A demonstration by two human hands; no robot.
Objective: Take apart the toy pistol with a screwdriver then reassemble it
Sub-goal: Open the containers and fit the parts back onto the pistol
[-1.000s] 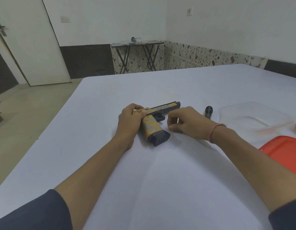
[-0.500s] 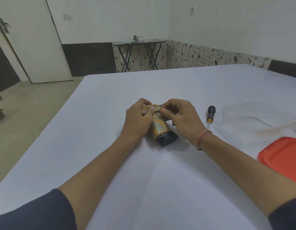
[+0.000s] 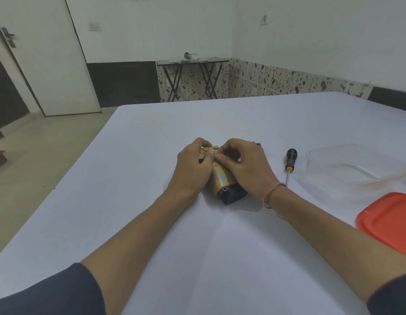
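Just below the middle of the frame, the toy pistol (image 3: 222, 181) lies on the white bench (image 3: 152, 155) with its dark grip base toward the viewer. The left hand (image 3: 193, 169) is closed around its rear and the right hand (image 3: 245, 164) is clamped over its top, thumbs meeting at the yellow body. This looks like a step of gripping or prying by hand; whether in dismantling or refitting cannot be told. The next move probably calls for freeing the right hand to reach the screwdriver (image 3: 290, 163), which lies untouched just right of it. Right of that sits one clear plastic container (image 3: 356, 169), and at the lower right edge one red lid (image 3: 390, 223). Count: one pistol, one screwdriver, one container, one lid. One folding table (image 3: 193, 62) stands far back, above centre.
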